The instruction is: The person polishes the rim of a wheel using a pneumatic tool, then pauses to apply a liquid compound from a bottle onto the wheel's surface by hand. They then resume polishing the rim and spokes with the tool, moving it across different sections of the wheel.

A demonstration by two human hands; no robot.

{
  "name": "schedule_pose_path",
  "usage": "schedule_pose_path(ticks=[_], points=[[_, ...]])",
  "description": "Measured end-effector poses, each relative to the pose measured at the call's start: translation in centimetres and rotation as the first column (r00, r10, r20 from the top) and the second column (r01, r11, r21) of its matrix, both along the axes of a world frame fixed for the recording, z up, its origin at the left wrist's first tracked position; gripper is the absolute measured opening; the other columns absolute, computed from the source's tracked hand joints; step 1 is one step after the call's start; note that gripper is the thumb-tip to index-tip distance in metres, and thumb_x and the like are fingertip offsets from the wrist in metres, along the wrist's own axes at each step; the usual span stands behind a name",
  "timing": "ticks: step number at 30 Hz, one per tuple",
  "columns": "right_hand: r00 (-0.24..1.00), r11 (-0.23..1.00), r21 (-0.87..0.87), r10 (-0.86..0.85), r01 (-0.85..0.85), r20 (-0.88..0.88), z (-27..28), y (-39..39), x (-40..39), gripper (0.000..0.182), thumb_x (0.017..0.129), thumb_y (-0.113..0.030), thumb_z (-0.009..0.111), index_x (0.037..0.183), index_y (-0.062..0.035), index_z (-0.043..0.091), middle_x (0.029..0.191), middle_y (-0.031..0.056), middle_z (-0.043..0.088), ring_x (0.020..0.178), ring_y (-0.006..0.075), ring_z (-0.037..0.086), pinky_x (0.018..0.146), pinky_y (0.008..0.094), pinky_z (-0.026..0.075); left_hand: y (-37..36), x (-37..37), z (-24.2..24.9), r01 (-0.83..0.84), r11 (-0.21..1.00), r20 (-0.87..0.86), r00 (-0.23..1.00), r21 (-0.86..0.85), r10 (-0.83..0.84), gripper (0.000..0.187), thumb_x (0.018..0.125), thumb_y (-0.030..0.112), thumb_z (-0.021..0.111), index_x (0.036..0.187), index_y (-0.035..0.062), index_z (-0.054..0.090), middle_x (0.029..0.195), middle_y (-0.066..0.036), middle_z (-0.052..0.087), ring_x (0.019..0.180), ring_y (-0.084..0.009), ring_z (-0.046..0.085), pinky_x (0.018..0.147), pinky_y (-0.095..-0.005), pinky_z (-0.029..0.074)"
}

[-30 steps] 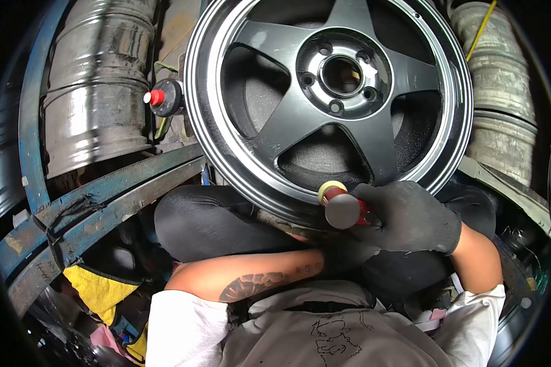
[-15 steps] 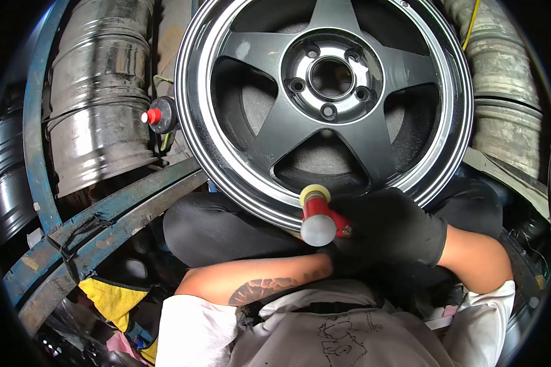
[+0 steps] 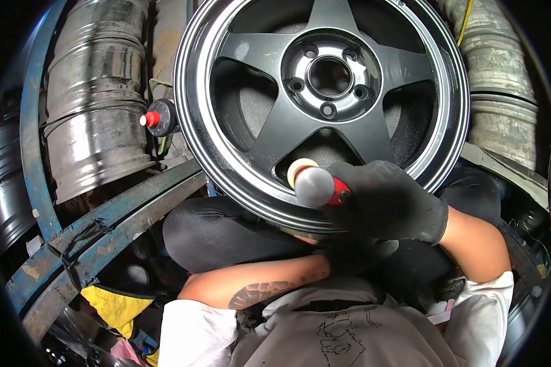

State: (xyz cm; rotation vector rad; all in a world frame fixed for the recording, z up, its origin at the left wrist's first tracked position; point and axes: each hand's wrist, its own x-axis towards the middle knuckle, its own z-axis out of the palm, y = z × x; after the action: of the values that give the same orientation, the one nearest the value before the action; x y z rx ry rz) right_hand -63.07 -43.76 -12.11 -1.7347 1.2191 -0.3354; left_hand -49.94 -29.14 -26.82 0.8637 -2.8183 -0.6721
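A big dark wheel [image 3: 303,109] with five wide spokes is set in the middle of the scene, and its face is turned toward the camera. Its shiny rim [image 3: 217,131] is seen all around the near side, just past two bent legs [image 3: 220,235] in black pants. A red tool [image 3: 315,186] is held in the right hand [image 3: 389,202], which is covered by a dark glove. The grip is closed around the red part, and the round silver end is pointed up. A yellow pad [image 3: 300,166] is seen at the far side of that end, over the near part of the wheel, by a gap between two spokes. Whether the wheel is touched by the pad cannot be told. The left hand [image 3: 361,254], gloved too, is tucked on the near side of the right hand, low by the lap. Its fingers are mostly hidden, so it cannot be told if anything is held there. Just left of the wheel, a round black thing with a red end [image 3: 160,117] can be seen. Old metal wheels are stacked at the far left [image 3: 98,92] and far right [image 3: 496,76]. At the near left, a yellow cloth [image 3: 116,307] is hung below a blue metal frame [image 3: 144,188].
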Motion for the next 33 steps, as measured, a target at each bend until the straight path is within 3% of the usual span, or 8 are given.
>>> schedule_pose_path(ticks=[3,4,8,11,20,22,25,33], points=[[0.993,0.998,-0.060,0.001,0.006,0.119,-1.3,1.6,0.9,0.038,0.085,-0.020,0.071,0.121,-0.0116,0.061,0.091,0.0125,0.070,0.082,0.0368,0.071,0.070,0.0483,0.057,2.3,-7.4,-1.9,-0.631,0.449,0.348,0.286,-0.633,0.893,0.034,0.108,0.016,0.044,0.137,0.0041,0.056,0.131,-0.016,0.062,0.117,-0.0236,0.064,0.101,-0.0311,0.054],[0.980,0.990,-0.138,-0.009,0.037,0.196,-1.3,1.9,1.2,0.034,0.085,-0.018,0.071,0.116,-0.0068,0.062,0.091,0.0144,0.070,0.079,0.0370,0.070,0.069,0.0494,0.056,1.7,-7.3,-1.9,-0.630,0.447,0.344,0.287,-0.635,0.894,0.034,0.108,0.016,0.044,0.137,0.0041,0.056,0.131,-0.016,0.062,0.117,-0.0236,0.064,0.101,-0.0311,0.054],[0.997,0.988,-0.130,0.077,-0.078,-0.012,-1.2,2.0,1.5,0.032,0.086,-0.023,0.071,0.103,0.0017,0.061,0.084,0.0217,0.068,0.077,0.0399,0.069,0.071,0.0501,0.054,-4.1,-3.1,0.7,-0.076,0.993,-0.005,0.997,-0.090,0.076,0.034,0.106,0.019,0.051,0.135,0.0022,0.057,0.127,-0.018,0.063,0.115,-0.0262,0.063,0.098,-0.0333,0.054],[0.995,1.000,0.028,0.011,-0.008,-0.101,0.2,0.3,1.5,0.034,0.088,-0.030,0.069,0.102,0.0010,0.062,0.081,0.0230,0.068,0.080,0.0411,0.069,0.074,0.0510,0.054,-10.0,0.2,5.2,0.465,0.668,-0.430,0.872,0.580,-0.234,0.029,0.105,0.020,0.052,0.127,0.0014,0.059,0.117,-0.017,0.064,0.106,-0.0277,0.064,0.091,-0.0349,0.053],[0.887,0.981,0.195,-0.080,-0.012,0.455,3.7,0.9,1.7,0.046,0.089,-0.030,0.073,0.127,-0.0049,0.066,0.094,0.0181,0.074,0.086,0.0328,0.073,0.081,0.0388,0.056,-26.4,11.3,22.2,0.950,0.134,-0.909,0.310,0.283,-0.277,0.026,0.103,0.024,0.057,0.103,-0.0008,0.064,0.088,-0.014,0.069,0.078,-0.0324,0.066,0.069,-0.0396,0.053],[0.878,0.904,0.347,0.061,-0.250,0.474,3.1,2.2,3.3,0.049,0.091,-0.035,0.072,0.130,-0.0061,0.065,0.099,0.0155,0.074,0.088,0.0303,0.072,0.082,0.0391,0.055,-27.9,16.2,21.7,0.292,0.810,-0.834,0.399,0.509,0.380,0.031,0.103,0.026,0.059,0.120,0.0008,0.065,0.105,-0.013,0.070,0.090,-0.0232,0.065,0.083,-0.0331,0.052],[0.767,0.799,0.308,0.271,-0.516,0.582,2.1,4.3,7.4,0.052,0.096,-0.041,0.066,0.134,-0.0055,0.061,0.106,0.0171,0.072,0.097,0.0316,0.070,0.089,0.0417,0.053,-33.3,20.9,17.6,-0.678,0.559,-0.536,0.279,0.478,0.797,0.041,0.100,0.030,0.066,0.130,0.0021,0.068,0.115,-0.010,0.071,0.102,-0.0150,0.065,0.094,-0.0288,0.050],[0.620,0.604,0.194,0.656,-0.773,0.431,-3.4,10.9,13.7,0.055,0.103,-0.052,0.048,0.135,-0.0075,0.056,0.120,0.0251,0.065,0.116,0.0403,0.063,0.097,0.0483,0.048,-39.6,30.4,6.4,-0.739,0.626,-0.117,0.619,0.248,0.777,0.046,0.091,0.039,0.076,0.126,0.0106,0.071,0.120,-0.010,0.073,0.109,-0.0210,0.068,0.096,-0.0345,0.051]])
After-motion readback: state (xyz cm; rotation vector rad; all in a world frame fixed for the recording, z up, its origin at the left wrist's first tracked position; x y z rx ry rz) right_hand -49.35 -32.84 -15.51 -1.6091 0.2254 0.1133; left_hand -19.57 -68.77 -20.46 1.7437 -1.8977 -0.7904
